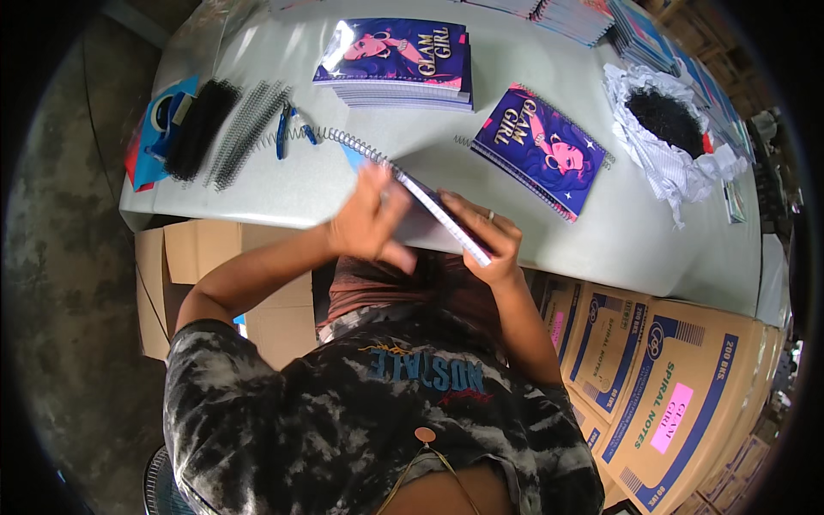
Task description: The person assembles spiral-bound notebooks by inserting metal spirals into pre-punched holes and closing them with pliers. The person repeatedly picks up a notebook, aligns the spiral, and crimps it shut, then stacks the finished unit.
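Note:
My right hand (491, 236) is closed on a notebook (442, 215), which I hold on edge over the near side of the table. A metal spiral coil (356, 144) runs along the notebook's upper edge and sticks out past its far left end. My left hand (371, 216) is beside that end, slightly blurred, its fingers apart. Whether it touches the coil or the pages is not clear. Blue-handled pliers (281, 133) lie beyond the coil's loose end, next to a smaller blue tool (306, 129).
Bundles of black coils (202, 129) and silver coils (249, 133) lie at left. A notebook stack (395, 64) stands at the back; more bound notebooks (542, 150) lie at right, near crumpled white paper (635, 103) holding black scraps. Cardboard boxes (678, 386) stand below at right.

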Demonstrator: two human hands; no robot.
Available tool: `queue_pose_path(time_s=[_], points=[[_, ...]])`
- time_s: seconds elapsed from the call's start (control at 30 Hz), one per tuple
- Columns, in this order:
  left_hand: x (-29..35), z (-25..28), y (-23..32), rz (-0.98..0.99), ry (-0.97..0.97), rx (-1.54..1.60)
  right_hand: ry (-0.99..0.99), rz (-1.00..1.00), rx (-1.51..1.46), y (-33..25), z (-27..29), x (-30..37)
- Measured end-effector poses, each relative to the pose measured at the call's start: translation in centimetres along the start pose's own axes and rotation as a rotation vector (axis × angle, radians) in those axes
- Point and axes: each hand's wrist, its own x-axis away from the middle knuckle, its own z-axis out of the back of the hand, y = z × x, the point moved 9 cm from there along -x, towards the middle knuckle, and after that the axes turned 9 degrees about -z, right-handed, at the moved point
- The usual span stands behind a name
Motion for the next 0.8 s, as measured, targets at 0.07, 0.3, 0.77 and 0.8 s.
queue_pose_path(time_s=[0.07,0.3,0.77,0.8], points=[[-1.1,1.0,1.6,-0.150,-0.021,-0.070,-0.017,0.001,-0.033,-0.3,-0.3,0.6],[-2.2,-0.5,0.7,-0.061,-0.088,0.015,0.016,-0.042,-0.034,0.7,0.0,0.2],[-6.5,1.5,-4.1,0.197,0.109,0.038,-0.045,0.005,-0.022,-0.3,-1.9,-0.7],[-4.8,-1.6,-1.0,0.067,-0.103,0.099,-0.034,-0.054,-0.019,0.5,-1.7,-0.6]])
